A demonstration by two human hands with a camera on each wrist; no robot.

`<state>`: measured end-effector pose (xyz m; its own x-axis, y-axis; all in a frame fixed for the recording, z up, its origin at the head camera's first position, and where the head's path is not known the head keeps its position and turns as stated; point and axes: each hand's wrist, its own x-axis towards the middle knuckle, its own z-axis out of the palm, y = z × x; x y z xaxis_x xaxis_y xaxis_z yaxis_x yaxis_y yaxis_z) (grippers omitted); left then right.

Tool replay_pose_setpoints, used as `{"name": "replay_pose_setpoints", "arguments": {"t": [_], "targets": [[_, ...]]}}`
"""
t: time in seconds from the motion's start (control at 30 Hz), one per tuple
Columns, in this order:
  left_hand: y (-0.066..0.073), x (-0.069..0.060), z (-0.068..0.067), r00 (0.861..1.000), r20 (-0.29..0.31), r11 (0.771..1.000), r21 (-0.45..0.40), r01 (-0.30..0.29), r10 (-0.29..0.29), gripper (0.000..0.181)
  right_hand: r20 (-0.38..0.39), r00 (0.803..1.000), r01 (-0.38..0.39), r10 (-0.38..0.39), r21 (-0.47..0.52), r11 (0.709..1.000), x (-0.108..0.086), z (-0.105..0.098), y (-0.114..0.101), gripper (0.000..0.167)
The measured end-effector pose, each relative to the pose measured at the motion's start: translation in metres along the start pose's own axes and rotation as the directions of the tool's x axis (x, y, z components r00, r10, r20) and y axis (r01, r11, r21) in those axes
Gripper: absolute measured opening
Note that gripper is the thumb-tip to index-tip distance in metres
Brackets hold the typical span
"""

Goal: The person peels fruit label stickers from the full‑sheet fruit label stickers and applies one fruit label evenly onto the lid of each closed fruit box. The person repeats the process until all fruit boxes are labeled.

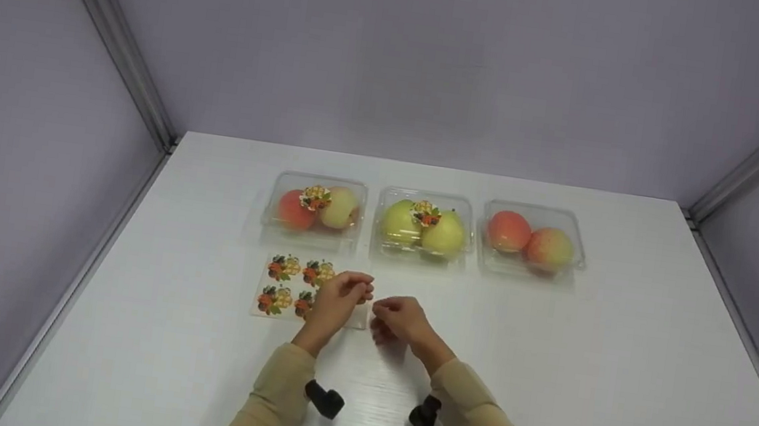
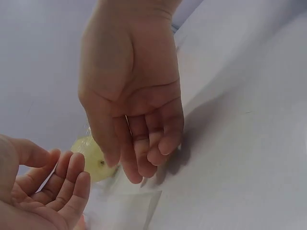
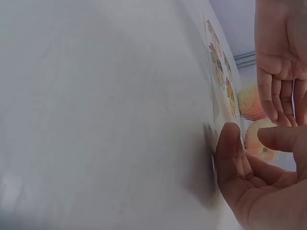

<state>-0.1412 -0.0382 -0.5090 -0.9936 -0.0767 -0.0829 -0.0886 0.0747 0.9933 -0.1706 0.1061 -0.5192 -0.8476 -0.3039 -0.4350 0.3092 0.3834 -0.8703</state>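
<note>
My left hand (image 1: pixel 337 299) hovers over the right part of a sticker sheet (image 1: pixel 258 308), hiding some of it. Its fingers bend loosely, thumb near the index finger, and I see nothing between them. Just to the right, past the sheet's edge, is my right hand (image 1: pixel 404 319); in the right wrist view its thumb (image 3: pixel 278 138) and index finger stand apart with nothing visible in between. The two hands face each other with a small gap. Colourful fruit stickers (image 1: pixel 275 300) show on the sheet's left part.
Three clear plastic boxes stand in a row behind the hands. The left box (image 1: pixel 281 182) holds two peach-like fruits, the middle box (image 1: pixel 389 194) two yellow-green fruits, each with a fruit sticker on its lid. Two reddish fruits lie in the right box (image 1: pixel 569 223).
</note>
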Motion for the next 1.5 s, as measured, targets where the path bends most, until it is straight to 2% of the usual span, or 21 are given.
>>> {"name": "replay_pose_setpoints", "arguments": {"t": [0.13, 0.27, 0.5, 0.67, 0.9, 1.1, 1.23, 1.33, 1.5], "targets": [[-0.001, 0.000, 0.000, 1.000, -0.010, 1.000, 0.025, 0.012, -0.011, 0.026, -0.039, 0.999, -0.002, 0.004, 0.071, 0.997, -0.003, -0.013, 0.000, 0.019], [-0.004, 0.001, 0.002, 1.000, -0.020, 0.999, 0.041, 0.015, -0.014, 0.024, -0.110, 0.993, -0.019, 0.033, 0.122, 0.992, -0.002, -0.027, 0.002, 0.018], [-0.007, 0.001, 0.007, 1.000, -0.008, 0.999, 0.043, 0.000, 0.000, 0.024, -0.248, 0.964, -0.052, 0.092, 0.163, 0.985, 0.003, -0.053, 0.006, 0.023], [-0.008, 0.000, 0.007, 1.000, -0.007, 0.999, 0.047, 0.006, -0.005, 0.024, -0.291, 0.949, -0.058, 0.122, 0.217, 0.974, 0.005, -0.072, 0.008, 0.025], [-0.006, 0.000, 0.006, 1.000, -0.002, 1.000, 0.014, 0.020, -0.020, 0.025, -0.346, 0.932, -0.008, 0.108, 0.277, 0.961, 0.006, -0.096, 0.014, 0.028], [-0.003, -0.002, 0.007, 1.000, 0.005, 1.000, 0.014, 0.007, -0.007, 0.025, -0.432, 0.892, 0.022, 0.134, 0.338, 0.941, 0.006, -0.113, 0.016, 0.032], [-0.004, -0.001, 0.007, 1.000, 0.001, 1.000, 0.017, 0.015, -0.015, 0.025, -0.488, 0.859, 0.022, 0.152, 0.333, 0.943, 0.007, -0.126, 0.017, 0.035], [-0.005, -0.001, 0.007, 1.000, -0.005, 1.000, 0.020, 0.024, -0.024, 0.024, -0.517, 0.840, 0.018, 0.166, 0.332, 0.943, 0.007, -0.135, 0.018, 0.035], [-0.006, -0.001, 0.007, 0.999, -0.004, 0.999, 0.023, 0.037, -0.037, 0.024, -0.551, 0.813, 0.035, 0.189, 0.371, 0.928, 0.006, -0.150, 0.019, 0.034]]}}
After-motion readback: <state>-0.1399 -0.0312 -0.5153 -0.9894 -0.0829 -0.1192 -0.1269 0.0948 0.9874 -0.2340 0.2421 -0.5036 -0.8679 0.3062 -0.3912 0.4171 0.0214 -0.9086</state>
